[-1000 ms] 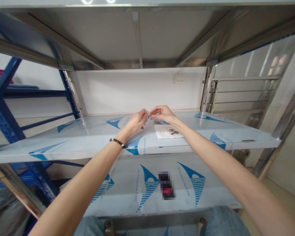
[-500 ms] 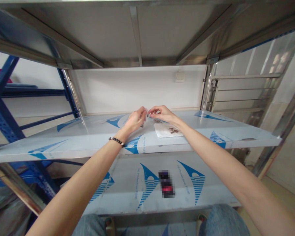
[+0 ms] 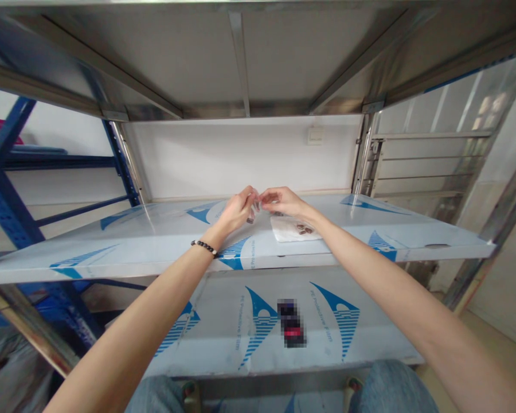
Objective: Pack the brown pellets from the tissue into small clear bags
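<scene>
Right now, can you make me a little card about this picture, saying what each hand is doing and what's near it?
Left hand: fingertips pinched, close to the right hand; anything held is too small to tell
Right hand: fingertips pinched, just above the white paper
Near the hands: small brown pieces on white paper
Left wrist: dark beaded bracelet
Under everything: steel shelf covered in blue-printed protective film
Lower shelf: a blurred object

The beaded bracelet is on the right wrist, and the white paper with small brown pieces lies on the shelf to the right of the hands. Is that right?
Not quite: the beaded bracelet is on the left wrist, not the right, as the head view shows. The white paper with small brown pieces does lie on the shelf to the right of the hands.
</scene>
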Available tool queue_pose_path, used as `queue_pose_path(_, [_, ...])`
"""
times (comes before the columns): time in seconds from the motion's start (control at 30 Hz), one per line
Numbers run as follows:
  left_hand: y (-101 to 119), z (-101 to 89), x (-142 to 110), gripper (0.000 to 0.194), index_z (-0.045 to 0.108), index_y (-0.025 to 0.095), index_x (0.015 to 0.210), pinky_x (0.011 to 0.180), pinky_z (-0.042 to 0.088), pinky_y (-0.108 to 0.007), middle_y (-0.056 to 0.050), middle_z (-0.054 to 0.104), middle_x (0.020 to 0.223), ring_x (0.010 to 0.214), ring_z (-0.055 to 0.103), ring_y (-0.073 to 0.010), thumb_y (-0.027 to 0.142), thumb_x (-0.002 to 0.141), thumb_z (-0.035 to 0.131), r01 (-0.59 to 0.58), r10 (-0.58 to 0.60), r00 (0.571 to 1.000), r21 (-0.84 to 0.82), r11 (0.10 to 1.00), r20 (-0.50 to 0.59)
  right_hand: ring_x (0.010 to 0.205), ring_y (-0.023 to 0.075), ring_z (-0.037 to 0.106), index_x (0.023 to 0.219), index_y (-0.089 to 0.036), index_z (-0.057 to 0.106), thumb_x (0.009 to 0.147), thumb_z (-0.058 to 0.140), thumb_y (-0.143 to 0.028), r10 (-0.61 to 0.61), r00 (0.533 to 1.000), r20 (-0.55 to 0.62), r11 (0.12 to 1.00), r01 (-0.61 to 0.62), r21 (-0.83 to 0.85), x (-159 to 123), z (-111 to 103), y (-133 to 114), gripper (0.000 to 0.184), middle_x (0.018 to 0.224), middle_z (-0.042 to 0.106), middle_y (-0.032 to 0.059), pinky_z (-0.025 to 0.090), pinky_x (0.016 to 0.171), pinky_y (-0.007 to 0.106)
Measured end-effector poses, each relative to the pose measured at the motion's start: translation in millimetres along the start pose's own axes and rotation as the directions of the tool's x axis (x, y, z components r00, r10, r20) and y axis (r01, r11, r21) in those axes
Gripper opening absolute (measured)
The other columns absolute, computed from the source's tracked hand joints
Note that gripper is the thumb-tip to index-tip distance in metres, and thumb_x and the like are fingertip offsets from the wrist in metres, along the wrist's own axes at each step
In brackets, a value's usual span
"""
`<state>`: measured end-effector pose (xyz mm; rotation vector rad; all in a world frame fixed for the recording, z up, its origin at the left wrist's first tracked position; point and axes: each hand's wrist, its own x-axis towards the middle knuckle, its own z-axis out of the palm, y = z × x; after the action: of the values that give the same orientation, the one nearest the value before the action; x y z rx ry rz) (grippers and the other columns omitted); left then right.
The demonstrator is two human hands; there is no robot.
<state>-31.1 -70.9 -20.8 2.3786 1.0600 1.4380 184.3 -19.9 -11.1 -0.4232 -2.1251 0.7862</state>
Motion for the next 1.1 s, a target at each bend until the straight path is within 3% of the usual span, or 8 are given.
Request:
queue_pose_path(0.33, [-3.6,0.5,1.8,0.021,0.057,0.021,0.091,0.063,0.052,-0.028,-0.004,0.069,0.075,0.06,0.063,-0.0138,0.034,0.106,0.051,0.033,-0.031,0.998,-0.026,0.999,0.05,0.076,0.0166,0.062,0.086,-0.021,0.07,0.085,0.077,-0.028,0.019,0.995,-0.095,0.998,-0.024,-0.054,-0.5,-4.3,0.9,0.011,0.083,0.07,0.0034,0.05,0.069,0.032])
queue_pose_path(0.57, [6.5,-0.8,2.0,0.03,0.061,0.019,0.085,0.066,0.056,-0.031,-0.009,0.073,0.083,0.067,0.067,-0.0161,0.036,0.106,0.049,0.086,-0.078,0.994,-0.116,0.99,0.07,0.078,0.0184,0.062,0.088,-0.02,0.076,0.088,0.076,-0.034,-0.009,0.99,-0.14,0.996,-0.003,-0.09,3.3,-5.5,8.2,0.014,0.085,0.071,0.0049,0.05,0.072,0.034])
queue_pose_path(0.67, [4.3,-0.4,3.8,0.032,0.062,0.018,0.084,0.059,0.054,-0.029,-0.01,0.073,0.082,0.066,0.068,-0.0164,0.037,0.106,0.05,0.094,-0.086,0.994,-0.13,0.987,0.065,0.076,0.0182,0.062,0.085,-0.02,0.075,0.088,0.078,-0.035,0.022,0.993,-0.114,0.993,-0.036,-0.114,2.8,-4.7,5.4,0.015,0.083,0.071,0.0044,0.051,0.075,0.035])
queue_pose_path(0.87, [0.4,-0.6,4.8,0.034,0.065,0.017,0.086,0.051,0.05,-0.027,-0.01,0.073,0.076,0.063,0.067,-0.0156,0.045,0.105,0.057,0.124,-0.111,0.991,-0.181,0.976,0.076,0.081,0.0189,0.063,0.084,-0.02,0.074,0.087,0.078,-0.034,-0.008,1.0,0.018,0.983,0.011,-0.184,-2.8,-1.6,-2.9,0.015,0.084,0.071,0.0037,0.05,0.078,0.035])
queue_pose_path(1.1, [-2.9,0.2,7.7,0.036,0.064,0.017,0.083,0.056,0.05,-0.026,-0.008,0.072,0.077,0.061,0.064,-0.0137,0.046,0.104,0.06,0.068,-0.069,0.998,-0.171,0.983,0.0,0.066,0.0151,0.055,0.083,-0.02,0.07,0.087,0.079,-0.042,0.074,0.996,-0.055,0.995,-0.077,-0.056,-2.8,-0.2,-4.1,0.024,0.078,0.066,0.002,0.046,0.061,0.031])
